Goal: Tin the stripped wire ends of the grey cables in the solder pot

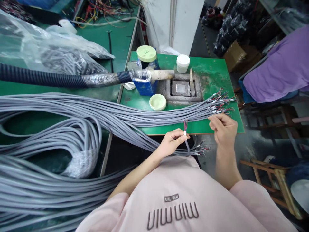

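My left hand pinches a grey cable just below its stripped end, where thin red and dark wires stick upward above a white band. To the right, my right hand is raised with thumb and fingertips pressed together; whether anything small is between them cannot be made out. Just beyond it lie the stripped ends of a long bundle of grey cables on the green table. More cable ends hang at the table's near edge, below my left hand.
A solder pot is set into the table, with a wooden-handled tool on it. Around it are a hose nozzle, a blue box, a white tub and a pale green lid. Coiled cables fill the left; someone in purple is at right.
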{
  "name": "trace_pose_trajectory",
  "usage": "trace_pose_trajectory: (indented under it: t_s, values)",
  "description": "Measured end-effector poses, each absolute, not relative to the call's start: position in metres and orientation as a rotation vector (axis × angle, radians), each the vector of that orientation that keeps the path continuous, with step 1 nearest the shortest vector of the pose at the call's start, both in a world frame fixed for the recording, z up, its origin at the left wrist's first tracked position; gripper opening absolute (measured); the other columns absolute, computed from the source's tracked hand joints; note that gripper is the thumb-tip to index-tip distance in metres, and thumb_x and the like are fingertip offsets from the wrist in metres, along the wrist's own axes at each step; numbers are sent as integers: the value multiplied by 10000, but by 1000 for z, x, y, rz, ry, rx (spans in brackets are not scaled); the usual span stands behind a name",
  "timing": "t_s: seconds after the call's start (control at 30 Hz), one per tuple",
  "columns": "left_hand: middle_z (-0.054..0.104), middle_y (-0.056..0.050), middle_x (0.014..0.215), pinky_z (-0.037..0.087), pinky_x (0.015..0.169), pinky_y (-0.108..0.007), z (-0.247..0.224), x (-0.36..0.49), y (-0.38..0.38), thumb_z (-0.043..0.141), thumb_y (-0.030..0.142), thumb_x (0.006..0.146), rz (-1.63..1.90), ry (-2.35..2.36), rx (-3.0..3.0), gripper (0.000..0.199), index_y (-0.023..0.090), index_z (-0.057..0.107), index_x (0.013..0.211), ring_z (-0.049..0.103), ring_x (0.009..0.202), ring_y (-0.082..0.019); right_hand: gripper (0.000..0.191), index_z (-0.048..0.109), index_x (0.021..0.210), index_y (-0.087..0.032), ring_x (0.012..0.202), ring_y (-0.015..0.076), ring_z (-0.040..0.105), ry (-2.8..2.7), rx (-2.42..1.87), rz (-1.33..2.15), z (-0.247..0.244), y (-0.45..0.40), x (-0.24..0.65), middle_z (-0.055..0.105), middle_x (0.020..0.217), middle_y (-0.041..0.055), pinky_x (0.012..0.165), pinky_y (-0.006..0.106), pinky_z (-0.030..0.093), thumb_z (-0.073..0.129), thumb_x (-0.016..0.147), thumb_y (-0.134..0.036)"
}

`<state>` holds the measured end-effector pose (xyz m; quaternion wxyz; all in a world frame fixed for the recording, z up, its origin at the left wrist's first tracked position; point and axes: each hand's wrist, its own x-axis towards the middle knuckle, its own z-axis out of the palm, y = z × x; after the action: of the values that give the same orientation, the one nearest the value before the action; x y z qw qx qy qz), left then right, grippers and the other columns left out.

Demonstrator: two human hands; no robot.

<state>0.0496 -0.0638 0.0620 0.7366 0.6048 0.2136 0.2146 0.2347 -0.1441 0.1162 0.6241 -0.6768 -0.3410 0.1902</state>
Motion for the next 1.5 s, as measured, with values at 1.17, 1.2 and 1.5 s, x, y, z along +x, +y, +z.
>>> trace_pose_trajectory:
  t_s: [1.17,1.2,1.5]
  values:
    - [748,-76,989,377,1046,-445,73,-21,-40,604,358,901,1053,646,2054,268,208,687,1107,657,972,-205,229,677,1082,-270,1038,239,648,-1600,-1473,-103,137,-45,240,705,1040,51,948,455,523,489,964,-327]
    - [747,-74,1003,339,1087,-466,69,-24,-40,607,367,900,1041,656,2112,284,211,677,1126,656,999,-209,229,684,1049,-272,1018,233,651,-1613,-1495,-41,139,-34,235,708,1018,49,943,437,522,486,967,-352]
    - [725,-4,800,373,1056,-408,61,-23,-39,649,330,874,1121,613,2124,183,218,704,1007,641,739,-122,254,701,961,-254,971,227,639,-1857,-1587,109,131,37,204,719,958,47,927,389,470,495,958,-402]
